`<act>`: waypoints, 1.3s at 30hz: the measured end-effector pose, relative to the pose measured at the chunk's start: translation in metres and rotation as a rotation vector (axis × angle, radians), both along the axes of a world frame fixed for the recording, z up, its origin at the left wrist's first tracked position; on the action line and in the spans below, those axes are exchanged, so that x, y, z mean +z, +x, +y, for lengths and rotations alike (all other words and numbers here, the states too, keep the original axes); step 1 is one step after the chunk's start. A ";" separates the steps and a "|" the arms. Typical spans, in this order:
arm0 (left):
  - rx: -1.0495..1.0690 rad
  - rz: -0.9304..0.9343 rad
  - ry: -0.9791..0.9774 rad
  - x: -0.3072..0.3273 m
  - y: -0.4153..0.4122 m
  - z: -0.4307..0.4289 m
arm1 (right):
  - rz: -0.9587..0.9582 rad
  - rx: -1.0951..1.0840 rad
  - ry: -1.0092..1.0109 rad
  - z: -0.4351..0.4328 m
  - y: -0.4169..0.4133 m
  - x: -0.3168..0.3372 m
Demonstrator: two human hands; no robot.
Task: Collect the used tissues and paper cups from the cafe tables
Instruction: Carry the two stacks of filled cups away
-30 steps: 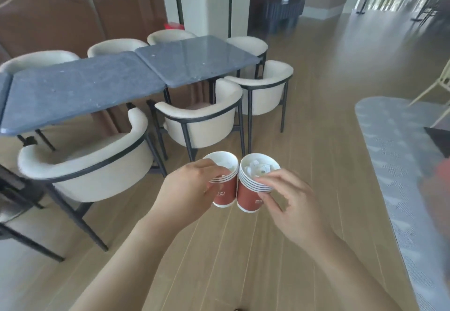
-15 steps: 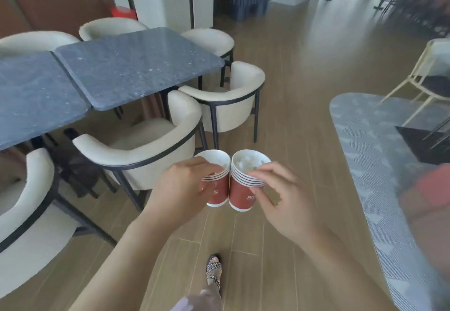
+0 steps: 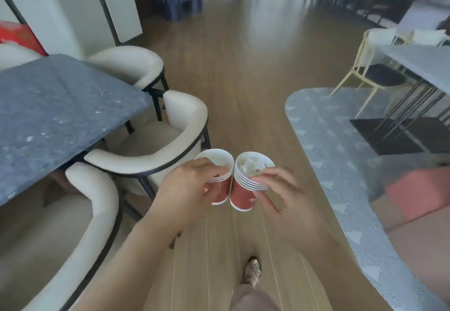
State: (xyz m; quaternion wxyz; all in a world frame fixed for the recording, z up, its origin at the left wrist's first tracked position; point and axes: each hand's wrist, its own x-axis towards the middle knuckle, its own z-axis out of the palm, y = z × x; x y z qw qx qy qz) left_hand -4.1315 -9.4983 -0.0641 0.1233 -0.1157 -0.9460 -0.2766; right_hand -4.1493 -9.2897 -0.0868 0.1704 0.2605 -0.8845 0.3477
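I hold two stacks of red paper cups with white rims side by side in front of me, above the wooden floor. My left hand point(image 3: 187, 189) grips the left cup stack point(image 3: 220, 184), whose top cup looks empty. My right hand point(image 3: 285, 196) grips the right cup stack point(image 3: 243, 197), several cups nested, with crumpled white tissues point(image 3: 250, 164) inside the top cup. The two stacks touch at their rims.
A dark grey stone table point(image 3: 56, 115) stands at the left with cream armchairs point(image 3: 165, 145) around it. A grey patterned rug point(image 3: 341, 164) lies at the right, with a pale table point(image 3: 423, 64) and a yellow-framed chair point(image 3: 375, 72) beyond. My sandalled foot point(image 3: 253, 271) shows below.
The view has moved forward and turned right along the wooden aisle; the grey tables slid to the left. Both hands keep the same hold on the cup stacks.
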 end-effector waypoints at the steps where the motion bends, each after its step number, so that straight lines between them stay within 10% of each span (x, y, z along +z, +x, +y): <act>1: 0.001 0.013 -0.001 -0.003 -0.031 0.004 | 0.001 -0.007 -0.004 0.003 -0.031 -0.002; 39: 0.173 0.018 -0.053 -0.009 -1.158 -0.047 | 0.028 0.088 -0.078 -0.061 -1.185 -0.014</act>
